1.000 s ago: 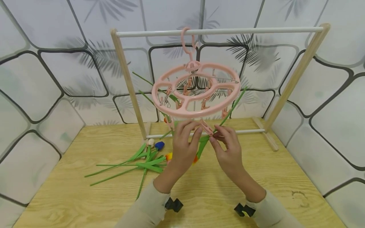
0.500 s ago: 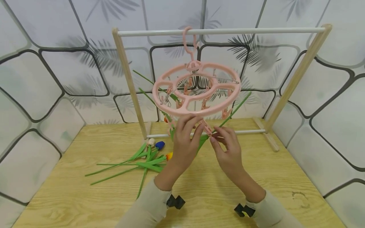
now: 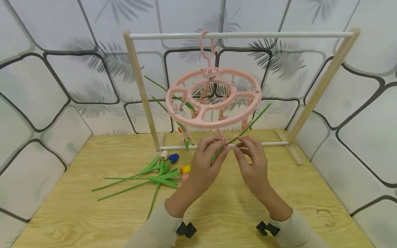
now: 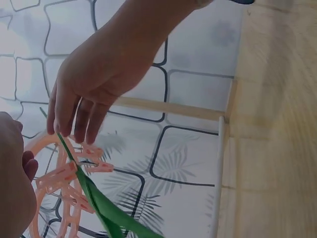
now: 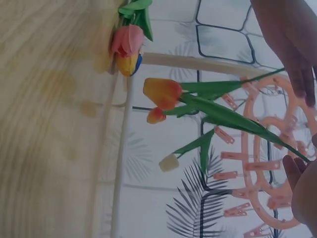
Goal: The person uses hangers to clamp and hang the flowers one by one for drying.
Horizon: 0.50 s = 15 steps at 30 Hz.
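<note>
Table (image 3: 310, 193), rack (image 3: 140, 86) near its back edge, pink hanger (image 3: 211, 123) on the bar (image 3: 279, 34) with open room toward the right post (image 3: 324, 82), tulip (image 5: 233, 120) slanting under the hanger's front rim, left hand (image 3: 206, 162) half-curled, no visible grip, right hand's (image 3: 254, 163) fingers bent at the stem, pinch unclear, peg (image 4: 59, 176) at stem.

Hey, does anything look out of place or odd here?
Yes: tulips hang heads-down from the pink clip hanger, an unusual load. Also, a dark curved mark on the right of the tabletop interrupts the wood grain; stain or damage, I can't tell.
</note>
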Available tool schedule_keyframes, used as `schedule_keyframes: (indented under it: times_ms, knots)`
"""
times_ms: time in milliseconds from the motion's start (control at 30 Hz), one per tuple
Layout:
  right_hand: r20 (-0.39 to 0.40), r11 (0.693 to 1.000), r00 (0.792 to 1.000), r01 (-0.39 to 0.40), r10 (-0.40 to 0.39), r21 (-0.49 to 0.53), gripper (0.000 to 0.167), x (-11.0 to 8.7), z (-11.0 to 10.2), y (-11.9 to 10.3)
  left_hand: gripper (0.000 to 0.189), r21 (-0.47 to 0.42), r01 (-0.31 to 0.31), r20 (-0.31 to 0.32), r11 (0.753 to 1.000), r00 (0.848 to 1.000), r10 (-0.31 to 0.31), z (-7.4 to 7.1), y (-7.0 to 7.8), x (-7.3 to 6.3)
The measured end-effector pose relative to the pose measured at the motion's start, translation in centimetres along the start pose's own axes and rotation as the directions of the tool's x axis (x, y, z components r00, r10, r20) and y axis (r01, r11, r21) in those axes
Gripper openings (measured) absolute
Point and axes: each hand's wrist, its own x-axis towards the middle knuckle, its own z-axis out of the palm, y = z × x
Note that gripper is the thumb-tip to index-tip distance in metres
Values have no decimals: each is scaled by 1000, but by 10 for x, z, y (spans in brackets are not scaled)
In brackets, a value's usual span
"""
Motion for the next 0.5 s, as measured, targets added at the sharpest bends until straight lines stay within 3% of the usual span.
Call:
schedule_keyframes:
  times_ms: [233,500]
  knots:
    - [-139,998,990,1,8,62,31,11,-19,5,20,-6,-36,40,999,999,36,-24,0,-24]
    - [-278,978,954,-59,114,199,24,41,-54,17,21,-14,45,125,999,991,-43,-71,-3,-54]
